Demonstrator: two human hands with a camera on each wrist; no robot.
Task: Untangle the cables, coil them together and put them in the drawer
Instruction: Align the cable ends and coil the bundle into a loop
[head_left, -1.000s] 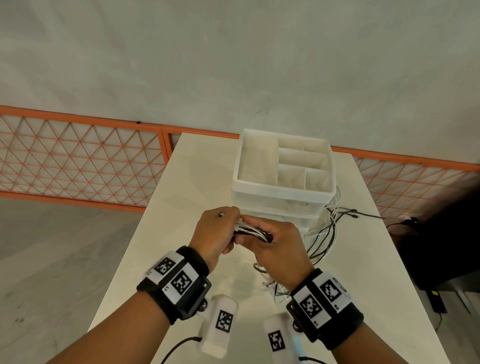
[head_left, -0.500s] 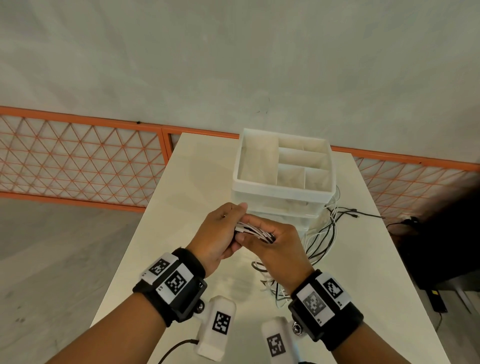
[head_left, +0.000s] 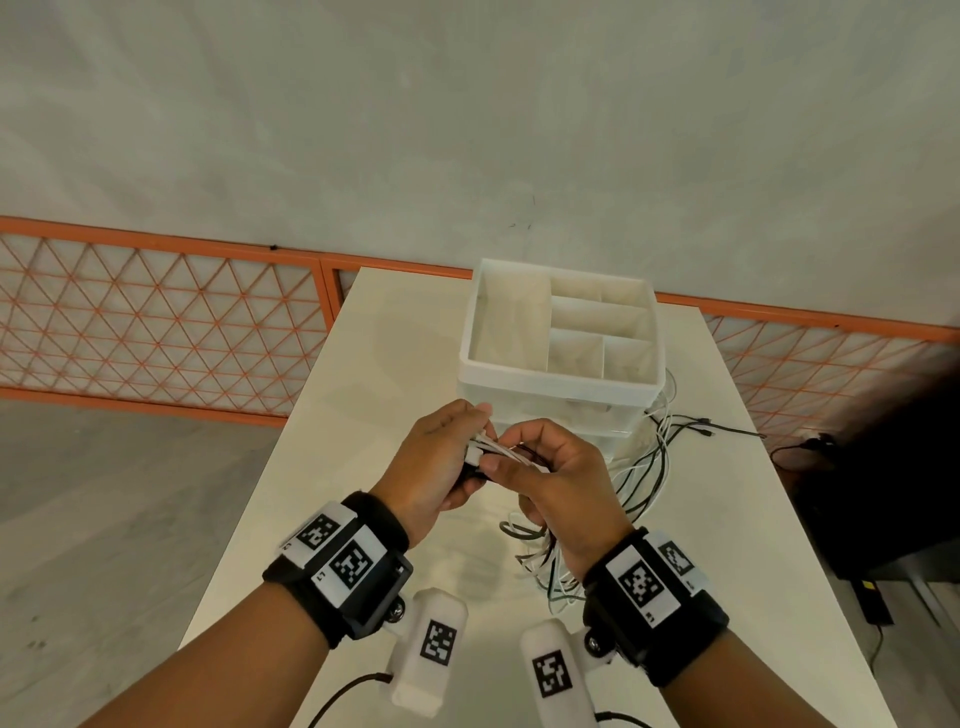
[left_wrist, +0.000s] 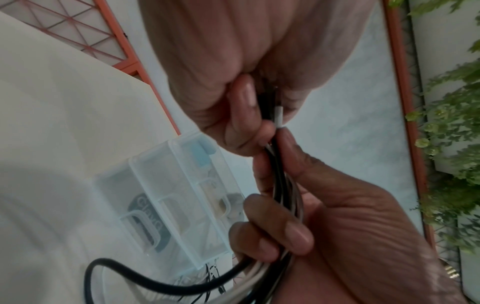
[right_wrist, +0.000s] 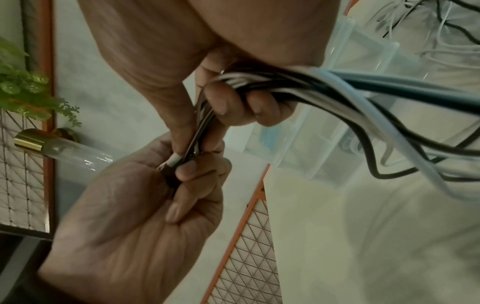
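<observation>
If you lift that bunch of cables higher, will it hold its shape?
Probably not. The cables trail in loose loops from both hands, so they look floppy. Thin, likely light. The ends on the table may drag and snag.

both forearms are bare, no sleeves. each wrist has a chunky black strap (head_left: 363, 571) with white plates printed with black square tag codes on top. a white camera pod (head_left: 428, 652) hangs at 6 o'clock under each wrist, own tag on it, thin black cable (head_left: 343, 699) trailing off
</observation>
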